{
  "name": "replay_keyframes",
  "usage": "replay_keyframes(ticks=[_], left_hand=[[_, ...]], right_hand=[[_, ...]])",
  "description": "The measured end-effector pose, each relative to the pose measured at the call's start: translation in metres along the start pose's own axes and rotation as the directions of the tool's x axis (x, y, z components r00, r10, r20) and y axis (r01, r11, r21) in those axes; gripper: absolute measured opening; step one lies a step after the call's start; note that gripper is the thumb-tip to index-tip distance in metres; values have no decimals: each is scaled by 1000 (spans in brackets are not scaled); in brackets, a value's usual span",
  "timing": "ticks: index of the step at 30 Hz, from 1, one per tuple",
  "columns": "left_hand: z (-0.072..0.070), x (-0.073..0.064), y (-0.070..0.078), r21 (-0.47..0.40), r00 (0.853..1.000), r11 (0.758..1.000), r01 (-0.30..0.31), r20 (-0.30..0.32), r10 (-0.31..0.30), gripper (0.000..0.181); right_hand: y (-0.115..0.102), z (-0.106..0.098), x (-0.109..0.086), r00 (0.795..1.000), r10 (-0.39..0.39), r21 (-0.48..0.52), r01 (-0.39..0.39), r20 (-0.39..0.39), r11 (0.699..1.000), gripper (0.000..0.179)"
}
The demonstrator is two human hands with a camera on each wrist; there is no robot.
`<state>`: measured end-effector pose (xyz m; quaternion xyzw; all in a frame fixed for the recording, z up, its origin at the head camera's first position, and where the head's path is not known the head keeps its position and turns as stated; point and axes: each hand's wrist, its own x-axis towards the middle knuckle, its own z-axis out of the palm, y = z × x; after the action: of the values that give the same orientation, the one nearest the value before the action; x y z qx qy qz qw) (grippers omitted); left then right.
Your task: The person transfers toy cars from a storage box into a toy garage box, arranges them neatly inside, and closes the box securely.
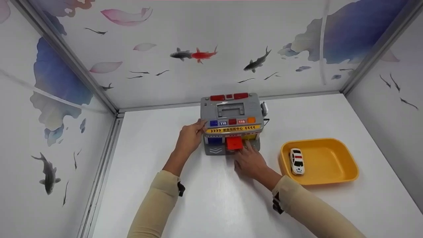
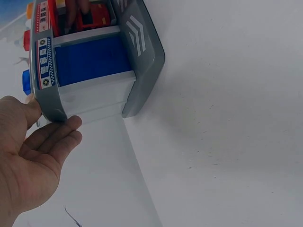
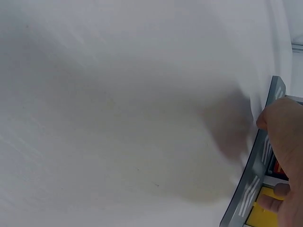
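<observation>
A grey toy garage (image 1: 254, 107) with a red roof light bar stands at the back wall. Its red door (image 1: 234, 144) is swung up and sticks out, while the blue door (image 2: 92, 59) hangs down. With thumb above and fingers below, my left hand (image 1: 190, 138) grips the left edge of the roof. My right hand (image 1: 251, 162) reaches to the middle bay, fingers extended at a red toy car (image 2: 97, 16) inside. The right thumb lies by the front edge of the base, and two fingers are near the yellow door (image 3: 263, 216). The hand partly hides the bay.
To the right, a yellow tray (image 1: 325, 162) holds a white toy police car (image 1: 297, 162) at its left side. A printed back wall (image 1: 214, 79) stands directly behind the garage, and side walls flank the white table (image 1: 205, 198).
</observation>
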<state>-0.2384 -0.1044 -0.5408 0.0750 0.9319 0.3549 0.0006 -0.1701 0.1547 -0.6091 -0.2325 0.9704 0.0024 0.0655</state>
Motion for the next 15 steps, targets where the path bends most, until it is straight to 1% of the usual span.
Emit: replay_keyframes(ticks=[4, 8, 10, 15], left_hand=[[0, 0, 1, 13, 1000, 1000, 2, 4, -2, 40], [-1, 1, 1, 9, 1000, 1000, -11, -1, 11, 41], [0, 1, 1, 7, 1000, 1000, -17, -5, 17, 41], [0, 0, 1, 10, 1000, 1000, -16, -9, 16, 40]], right_hand=[[0, -1, 3, 1000, 6, -3, -6, 14, 1000, 45], [1, -3, 5, 1000, 20, 0, -20, 23, 1000, 54], [2, -4, 5, 999, 23, 6, -23, 27, 1000, 55], [5, -5, 0, 1000, -3, 18, 2, 27, 1000, 54]])
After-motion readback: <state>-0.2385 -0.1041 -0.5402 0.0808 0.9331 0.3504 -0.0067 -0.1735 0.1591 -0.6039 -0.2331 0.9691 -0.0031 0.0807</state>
